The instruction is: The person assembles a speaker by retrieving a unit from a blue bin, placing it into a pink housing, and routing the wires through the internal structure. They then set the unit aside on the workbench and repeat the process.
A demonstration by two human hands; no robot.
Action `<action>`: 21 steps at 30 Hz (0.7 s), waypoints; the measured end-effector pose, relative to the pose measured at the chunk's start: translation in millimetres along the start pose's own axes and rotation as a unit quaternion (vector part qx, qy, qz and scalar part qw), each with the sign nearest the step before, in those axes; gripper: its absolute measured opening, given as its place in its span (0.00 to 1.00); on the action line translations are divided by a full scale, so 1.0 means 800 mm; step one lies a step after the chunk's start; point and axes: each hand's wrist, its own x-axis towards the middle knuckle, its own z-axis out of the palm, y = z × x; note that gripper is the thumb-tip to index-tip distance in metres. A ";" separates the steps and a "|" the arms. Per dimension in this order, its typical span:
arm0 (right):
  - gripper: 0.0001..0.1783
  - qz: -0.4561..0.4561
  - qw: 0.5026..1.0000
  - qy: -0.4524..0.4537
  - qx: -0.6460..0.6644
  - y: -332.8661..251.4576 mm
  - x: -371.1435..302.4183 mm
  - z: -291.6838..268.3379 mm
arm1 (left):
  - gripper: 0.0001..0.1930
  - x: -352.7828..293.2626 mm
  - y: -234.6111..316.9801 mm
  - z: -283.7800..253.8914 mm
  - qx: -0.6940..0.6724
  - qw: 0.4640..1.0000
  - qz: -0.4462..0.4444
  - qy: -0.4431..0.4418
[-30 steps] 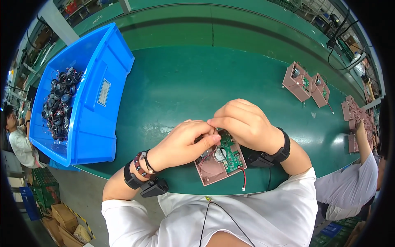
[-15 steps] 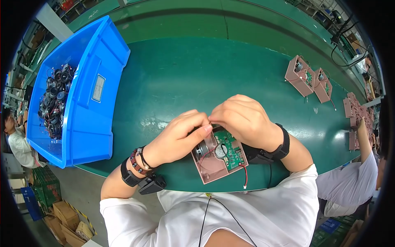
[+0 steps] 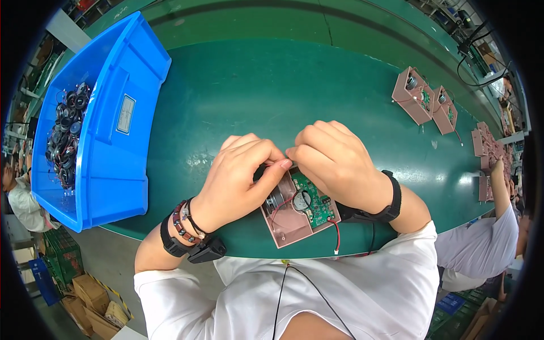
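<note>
1. This looks like an assembly workshop, probably a factory floor: a long green bench (image 3: 255,73) serves as the work surface.
2. A blue bin (image 3: 122,164) on it holds a heap of round black parts (image 3: 65,136) with thin wires, a bulk supply.
3. A pink case (image 3: 294,226) lies open at the near edge, showing a green circuit board (image 3: 323,212) and a red-and-black lead (image 3: 338,237).
4. Two similar cases (image 3: 416,105) stand at the right, with a pile (image 3: 496,156) of pink ones beyond: repeated work.
5. Co-workers appear at the left (image 3: 25,204) and right (image 3: 481,241); the right one's arm reaches to the pile.
6. Cartons (image 3: 89,292) and a green crate (image 3: 61,249) stand at the lower left.
</note>
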 end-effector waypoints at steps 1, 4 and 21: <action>0.09 0.005 1.000 -0.003 0.005 0.000 0.001 0.000 | 0.06 0.002 0.000 -0.001 0.018 1.000 0.016 0.007; 0.09 0.016 1.000 -0.016 0.015 0.000 -0.001 0.000 | 0.08 0.005 0.003 -0.001 0.047 0.998 0.046 0.021; 0.10 0.062 0.991 -0.080 0.085 -0.006 -0.018 -0.007 | 0.10 -0.006 0.014 -0.009 0.017 0.999 0.048 -0.019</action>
